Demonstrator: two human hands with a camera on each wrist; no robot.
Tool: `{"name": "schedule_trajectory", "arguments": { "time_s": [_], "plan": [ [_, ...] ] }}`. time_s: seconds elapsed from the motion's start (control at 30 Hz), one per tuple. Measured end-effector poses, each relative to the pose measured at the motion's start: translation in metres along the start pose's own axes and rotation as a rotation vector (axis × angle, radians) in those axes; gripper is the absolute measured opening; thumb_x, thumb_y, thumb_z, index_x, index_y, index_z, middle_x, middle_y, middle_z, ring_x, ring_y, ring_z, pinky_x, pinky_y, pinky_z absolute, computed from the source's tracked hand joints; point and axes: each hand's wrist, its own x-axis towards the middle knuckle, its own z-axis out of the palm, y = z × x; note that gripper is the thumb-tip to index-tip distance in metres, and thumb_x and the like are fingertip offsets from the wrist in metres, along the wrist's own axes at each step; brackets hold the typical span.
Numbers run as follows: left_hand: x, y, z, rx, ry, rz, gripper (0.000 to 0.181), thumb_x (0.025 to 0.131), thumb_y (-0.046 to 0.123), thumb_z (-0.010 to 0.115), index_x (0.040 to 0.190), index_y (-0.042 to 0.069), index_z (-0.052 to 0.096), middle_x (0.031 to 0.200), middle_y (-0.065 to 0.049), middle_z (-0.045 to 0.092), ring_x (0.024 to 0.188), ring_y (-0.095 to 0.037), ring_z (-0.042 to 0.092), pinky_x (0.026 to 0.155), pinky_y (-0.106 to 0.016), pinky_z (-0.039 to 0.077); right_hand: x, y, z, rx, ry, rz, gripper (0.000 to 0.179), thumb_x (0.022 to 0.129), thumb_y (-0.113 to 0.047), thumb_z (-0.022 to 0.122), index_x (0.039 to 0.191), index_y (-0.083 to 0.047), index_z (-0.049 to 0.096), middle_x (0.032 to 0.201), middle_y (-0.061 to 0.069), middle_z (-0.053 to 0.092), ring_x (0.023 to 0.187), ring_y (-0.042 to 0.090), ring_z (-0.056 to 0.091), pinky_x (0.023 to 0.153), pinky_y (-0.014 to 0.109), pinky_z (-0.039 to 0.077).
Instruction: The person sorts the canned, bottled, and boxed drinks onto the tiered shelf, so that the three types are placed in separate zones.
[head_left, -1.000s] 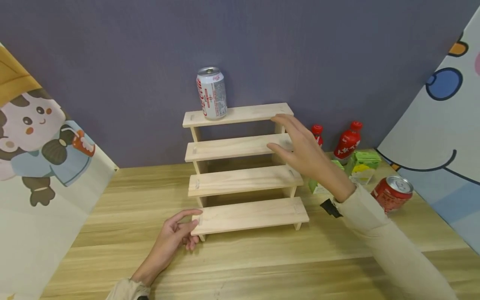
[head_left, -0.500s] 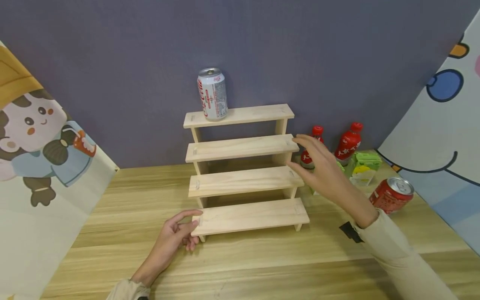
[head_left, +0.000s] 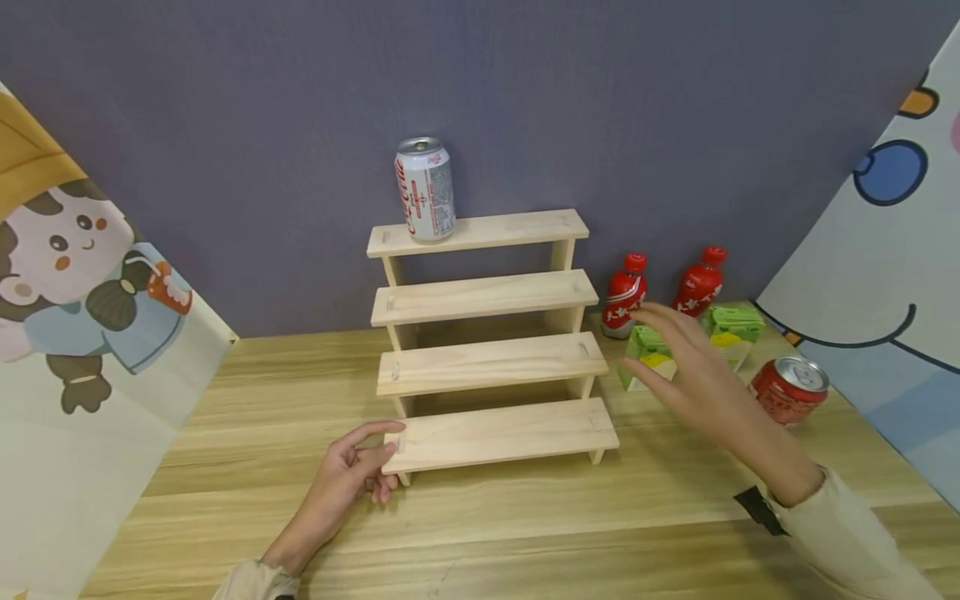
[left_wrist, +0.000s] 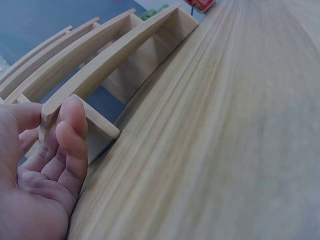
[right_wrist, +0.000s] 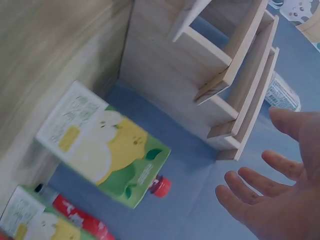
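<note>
A four-tier pale wooden display rack (head_left: 495,437) stands on the table against the dark back wall. My left hand (head_left: 337,483) grips the left end of its lowest board; in the left wrist view the fingers (left_wrist: 72,150) curl round the board's corner. A white Coca-Cola can (head_left: 426,198) stands upright on the top tier's left part. To the right of the rack, my right hand (head_left: 701,387) hovers in the air with fingers spread and nothing held. Closest to it is a green juice carton (head_left: 647,342), which it partly covers in the head view; the right wrist view shows the carton (right_wrist: 107,145) apart from the fingers.
Behind the cartons stand two red bottles, one (head_left: 624,298) beside the rack and another (head_left: 699,285) farther right. A second green carton (head_left: 733,329) and a red can (head_left: 793,390) stand to the right on the wooden table (head_left: 525,533). Cartoon-printed panels (head_left: 847,275) flank both sides.
My right hand has moved from the upper tiers rightward and down, away from the rack toward the cartons. The left hand has kept its hold on the lowest board.
</note>
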Motion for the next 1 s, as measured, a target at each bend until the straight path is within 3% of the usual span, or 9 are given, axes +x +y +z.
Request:
{"name": "schedule_trajectory", "arguments": {
  "time_s": [0.23,0.43,0.53,0.6,0.63,0.73,0.83,0.9,1.0],
  "plan": [
    [-0.001,0.000,0.000,0.011,-0.003,0.006,0.040,0.103,0.013,0.056,0.138,-0.005,0.048,0.068,-0.005,0.070,0.053,-0.012,0.061,0.047,-0.022,0.050,-0.021,0.016,-0.008,-0.027,0.039,-0.002,0.067,0.080,-0.011,0.083,0.139,-0.004,0.052,0.144,0.018,0.048,0.131,0.041,0.044,0.098,0.063,0.043],
    [-0.001,0.000,0.000,0.008,-0.008,0.010,0.040,0.103,0.013,0.056,0.137,-0.005,0.048,0.068,-0.005,0.070,0.052,-0.012,0.061,0.046,-0.022,0.049,-0.040,0.033,-0.014,-0.076,0.087,0.016,0.068,0.078,-0.011,0.084,0.138,-0.002,0.054,0.142,0.022,0.051,0.129,0.046,0.045,0.109,0.057,0.037],
    [-0.001,0.000,-0.001,0.004,-0.014,0.010,0.040,0.103,0.014,0.055,0.138,-0.005,0.048,0.068,-0.005,0.070,0.053,-0.012,0.062,0.046,-0.022,0.050,-0.050,0.042,-0.016,-0.106,0.105,0.026,0.066,0.079,-0.012,0.084,0.137,-0.002,0.054,0.140,0.024,0.051,0.106,0.033,0.059,0.093,0.034,0.051],
    [-0.001,0.000,-0.001,0.002,-0.016,0.011,0.040,0.103,0.013,0.055,0.138,-0.005,0.048,0.068,-0.005,0.070,0.053,-0.012,0.062,0.047,-0.022,0.050,-0.056,0.048,-0.017,-0.126,0.122,0.016,0.064,0.078,-0.012,0.084,0.135,-0.001,0.055,0.138,0.025,0.052,0.085,0.018,0.060,0.076,0.021,0.050],
    [-0.001,0.000,-0.001,0.002,-0.016,0.013,0.040,0.103,0.013,0.055,0.138,-0.005,0.048,0.068,-0.005,0.071,0.053,-0.012,0.062,0.047,-0.022,0.050,-0.059,0.052,-0.017,-0.130,0.125,0.020,0.064,0.079,-0.012,0.083,0.135,0.000,0.055,0.137,0.026,0.052,0.082,0.017,0.057,0.073,0.023,0.049],
    [-0.001,0.000,-0.002,0.001,-0.014,0.015,0.040,0.103,0.013,0.055,0.138,-0.005,0.047,0.069,-0.005,0.071,0.053,-0.012,0.062,0.047,-0.022,0.050,-0.071,0.061,-0.018,-0.118,0.135,0.038,0.062,0.081,-0.012,0.082,0.135,0.001,0.055,0.137,0.028,0.052,0.092,0.027,0.061,0.093,0.035,0.049],
    [-0.001,0.000,-0.001,0.001,-0.018,0.023,0.040,0.103,0.012,0.055,0.138,-0.005,0.047,0.069,-0.005,0.071,0.053,-0.013,0.062,0.047,-0.022,0.051,-0.083,0.067,-0.019,-0.088,0.160,0.062,0.055,0.091,-0.026,0.075,0.133,0.003,0.055,0.135,0.029,0.052,0.117,0.048,0.048,0.116,0.046,0.031],
    [0.000,0.000,-0.002,0.001,-0.027,0.027,0.040,0.103,0.012,0.055,0.138,-0.005,0.047,0.069,-0.005,0.071,0.054,-0.013,0.062,0.047,-0.023,0.051,-0.088,0.071,-0.021,-0.091,0.213,0.045,0.059,0.095,-0.042,0.068,0.130,0.005,0.057,0.131,0.029,0.055,0.118,0.050,0.047,0.118,0.035,0.027],
    [-0.001,0.000,-0.002,0.004,-0.031,0.032,0.040,0.103,0.011,0.055,0.138,-0.005,0.047,0.069,-0.005,0.071,0.053,-0.013,0.062,0.047,-0.023,0.051,-0.092,0.075,-0.025,-0.122,0.273,0.057,0.075,0.096,-0.060,0.052,0.125,0.009,0.057,0.125,0.031,0.055,0.114,0.053,0.046,0.117,0.038,0.029]
  ]
}}
